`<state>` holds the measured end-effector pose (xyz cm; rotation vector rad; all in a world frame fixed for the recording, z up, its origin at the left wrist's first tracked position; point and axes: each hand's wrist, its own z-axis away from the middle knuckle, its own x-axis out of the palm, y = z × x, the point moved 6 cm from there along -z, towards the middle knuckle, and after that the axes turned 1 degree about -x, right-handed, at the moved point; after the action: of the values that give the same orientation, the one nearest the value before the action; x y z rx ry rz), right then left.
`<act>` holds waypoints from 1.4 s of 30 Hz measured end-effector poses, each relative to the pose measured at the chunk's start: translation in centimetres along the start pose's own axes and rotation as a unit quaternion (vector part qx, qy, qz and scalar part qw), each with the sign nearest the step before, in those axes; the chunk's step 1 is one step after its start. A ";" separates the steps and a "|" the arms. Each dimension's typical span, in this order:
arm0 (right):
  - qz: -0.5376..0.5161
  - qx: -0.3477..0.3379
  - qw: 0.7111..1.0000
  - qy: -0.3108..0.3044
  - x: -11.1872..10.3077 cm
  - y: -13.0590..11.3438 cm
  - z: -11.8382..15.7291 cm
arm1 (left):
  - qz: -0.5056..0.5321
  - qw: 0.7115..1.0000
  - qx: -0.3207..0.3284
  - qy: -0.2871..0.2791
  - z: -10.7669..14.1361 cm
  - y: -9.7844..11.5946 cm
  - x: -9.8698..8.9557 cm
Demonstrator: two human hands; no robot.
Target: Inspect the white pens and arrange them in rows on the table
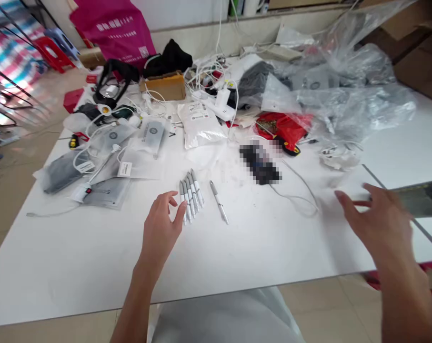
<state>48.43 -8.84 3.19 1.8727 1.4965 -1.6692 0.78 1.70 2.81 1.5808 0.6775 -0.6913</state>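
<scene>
Several grey-and-white pens (191,194) lie side by side on the white table (255,252). One more pen (219,202) lies apart, just to their right. Beside the left edge of the group is my left hand (163,220), its thumb and fingers apart with nothing between them; the thumb tip is close to the nearest pens. My right hand (378,219) is over the right side of the table, slightly blurred, thumb and fingers spread and holding nothing.
Packaged items in clear bags (108,190) and cables cover the left. A white package (201,126), a red bag (285,126) and crumpled plastic (358,105) lie along the back. A blurred-out dark object (260,164) with a grey cable (305,183) rests right of the pens.
</scene>
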 end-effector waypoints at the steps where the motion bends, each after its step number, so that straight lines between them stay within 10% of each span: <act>1: 0.014 -0.049 0.998 -0.019 0.3 0.0 0.3 | -0.021 1.000 -0.018 -0.010 -0.6 -0.8 0.5; 11: -0.103 -0.123 0.987 0.000 4.7 -9.3 8.0 | -0.006 0.982 -0.155 -0.107 -2.1 -2.6 2.8; 22: -0.146 -0.222 0.962 0.069 2.4 -13.7 7.7 | 0.340 0.940 -0.036 0.006 -1.4 0.6 -3.2; 26: -0.324 -0.216 0.919 -0.062 4.0 -18.3 7.9 | 0.432 0.900 0.029 -0.049 -1.7 3.4 -2.3; 31: -0.432 -0.222 0.777 -0.400 9.4 -25.0 9.8 | 0.403 0.904 0.041 -0.137 -2.9 3.8 2.5; 35: -0.475 -0.140 0.767 -0.407 13.1 -24.8 9.5 | 0.420 0.901 0.010 -0.113 -4.6 1.8 4.4; 42: -0.540 -0.069 0.705 -0.456 15.3 -23.1 10.8 | 0.603 0.773 -0.038 -0.196 -4.0 0.8 6.1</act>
<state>21.47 2.01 -3.02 -0.2813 2.1103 -2.1818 5.56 5.82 -0.87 1.3698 -0.6429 0.0190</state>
